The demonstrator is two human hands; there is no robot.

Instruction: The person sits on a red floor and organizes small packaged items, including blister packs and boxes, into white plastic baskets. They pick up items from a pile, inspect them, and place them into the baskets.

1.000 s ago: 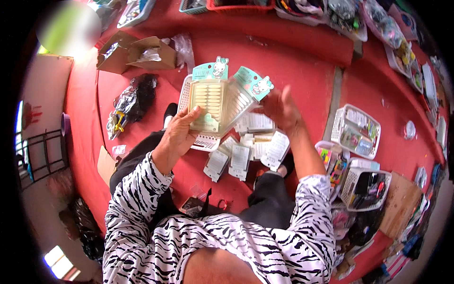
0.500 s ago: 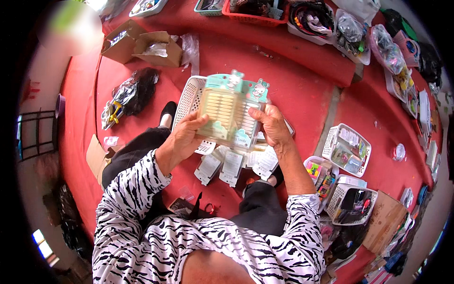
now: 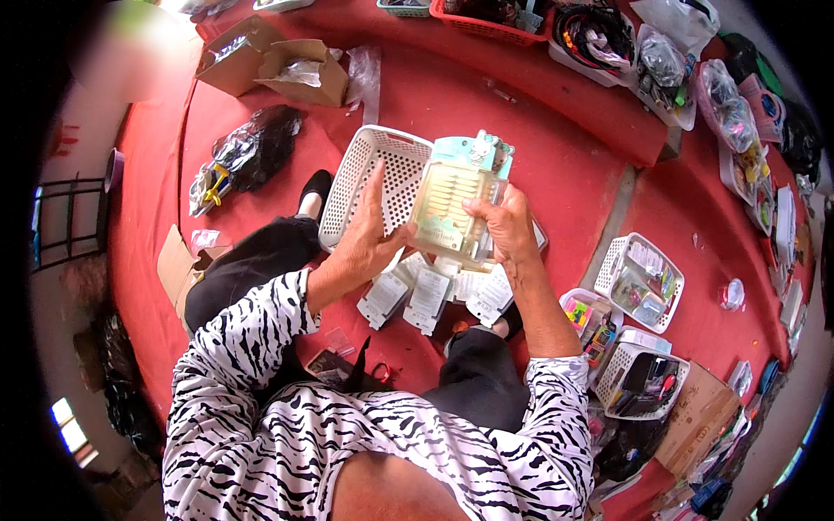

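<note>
My right hand [image 3: 511,227] grips clear plastic packs [image 3: 447,201] by their right side, thumb on the front. The packs overlap, with mint-green card tops bearing a cartoon animal and rows of small cream oval pieces inside. My left hand [image 3: 369,230] is open, fingers stretched upward, its thumb tip close to the packs' left edge; whether it touches I cannot tell. Behind that hand stands a white perforated basket [image 3: 352,169], and no items show in its visible part. Below the packs, several white-backed packs [image 3: 427,300] lie fanned out on the red floor covering.
White baskets of small goods [image 3: 613,252] stand at right, one holding black items [image 3: 686,382]. Cardboard boxes [image 3: 314,85] and a black plastic bag [image 3: 261,143] lie at far left. Filled baskets [image 3: 491,30] line the far edge. My legs [image 3: 248,273] flank the fanned packs.
My left hand has let go of the packs and opened beside them. The packs, side by side before, now overlap in my right hand. The white basket shows more fully.
</note>
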